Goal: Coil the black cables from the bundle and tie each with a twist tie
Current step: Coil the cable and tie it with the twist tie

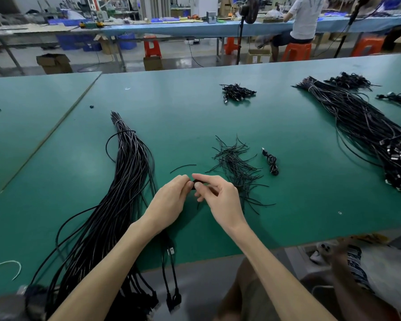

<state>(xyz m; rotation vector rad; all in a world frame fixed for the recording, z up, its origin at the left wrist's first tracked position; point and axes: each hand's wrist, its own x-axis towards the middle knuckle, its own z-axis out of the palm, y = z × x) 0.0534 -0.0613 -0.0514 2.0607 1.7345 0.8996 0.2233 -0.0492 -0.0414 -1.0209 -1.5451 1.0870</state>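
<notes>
Over the green counter (195, 117), the left hand (169, 202) and right hand (220, 200) met fingertip to fingertip, both pinching a small, largely hidden black cable coil (196, 181), with the cable bundle (125, 181) just left of the left hand and the twist ties (236, 165) just beyond the right hand.

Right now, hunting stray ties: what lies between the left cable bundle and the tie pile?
Head view: one loose twist tie; nearer, left hand and right hand pinching a cable.
</notes>
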